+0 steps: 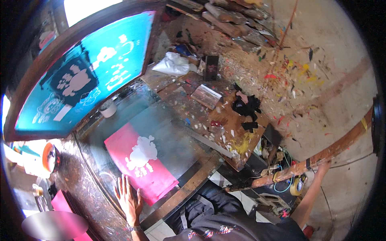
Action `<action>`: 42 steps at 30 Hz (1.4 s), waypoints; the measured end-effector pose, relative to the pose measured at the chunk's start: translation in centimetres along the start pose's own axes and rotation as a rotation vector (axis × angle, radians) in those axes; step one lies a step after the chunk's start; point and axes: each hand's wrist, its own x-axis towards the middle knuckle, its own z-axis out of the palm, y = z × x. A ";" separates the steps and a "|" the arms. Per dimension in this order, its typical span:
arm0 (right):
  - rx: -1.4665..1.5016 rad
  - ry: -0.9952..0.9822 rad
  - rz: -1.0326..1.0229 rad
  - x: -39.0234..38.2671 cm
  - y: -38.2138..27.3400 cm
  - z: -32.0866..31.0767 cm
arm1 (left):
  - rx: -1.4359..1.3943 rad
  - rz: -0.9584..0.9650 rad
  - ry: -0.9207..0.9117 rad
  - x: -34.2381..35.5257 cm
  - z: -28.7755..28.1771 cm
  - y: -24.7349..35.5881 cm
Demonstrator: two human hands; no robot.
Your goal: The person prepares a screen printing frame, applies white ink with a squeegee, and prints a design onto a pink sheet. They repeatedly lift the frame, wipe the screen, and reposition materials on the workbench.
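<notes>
My left hand (128, 199) lies with its fingers spread at the near left edge of a pink sheet (124, 140). The sheet rests on a smooth glassy board (169, 140) and bears a whitish cartoon-figure print (143, 152). Behind it, a turquoise printing screen (108, 48) in a dark frame stands tilted up, with pale shapes and a dark patch in its mesh. Out at the right, my right hand (322, 169) is at the lower edge of a paint-spotted wooden bar (289, 172). Its fingers are mostly hidden, so its grip is unclear.
A paint-splattered bench (181, 92) holds a white plastic bag (173, 64), a small block (206, 96) and black rags (246, 106). A white cup (107, 109) sits below the screen. An orange-rimmed bucket (49, 157) stands left; yellow tape (297, 186) is under the bar.
</notes>
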 end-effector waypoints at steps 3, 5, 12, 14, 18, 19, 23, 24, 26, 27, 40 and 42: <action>-0.542 0.085 -0.354 1.1 0.2 0.0 | 0.031 0.005 -0.006 -0.2 -0.3 0.0; -0.559 0.075 -0.464 0.9 -0.4 0.2 | 0.036 0.000 -0.003 -0.3 -0.3 0.2; -0.306 0.327 -0.376 -8.0 -5.2 3.1 | 0.020 0.000 -0.014 -0.2 -0.4 0.5; -0.271 0.358 -0.498 -12.0 -6.5 4.9 | 0.025 0.000 -0.005 -0.1 -0.4 0.5; -0.178 0.267 -0.981 -21.5 -14.0 10.6 | 0.018 0.007 -0.002 0.0 -0.4 0.3; -0.181 0.070 -0.906 -23.5 -14.2 12.1 | 0.012 0.012 -0.010 -0.1 -0.3 0.2; -0.519 -0.541 -0.910 -30.8 -12.2 19.4 | -0.003 0.007 0.006 -0.3 -0.2 -0.3; -0.637 -0.587 -1.015 -32.0 -11.5 19.9 | -0.007 0.008 0.013 -0.5 -0.2 -0.6; -0.619 -0.554 -1.155 -32.5 -6.7 21.8 | -0.033 0.017 0.035 -0.2 0.0 -0.3; -0.609 -0.581 -1.211 -32.8 -5.0 22.3 | -0.048 0.001 0.030 -0.1 -0.3 0.2; -0.488 -0.761 -1.389 -33.4 -2.8 25.8 | -0.023 -0.035 -0.001 -0.1 -0.7 0.7; -0.464 -0.716 -1.320 -33.6 -3.7 26.8 | -0.023 -0.035 0.002 -0.2 -0.7 0.6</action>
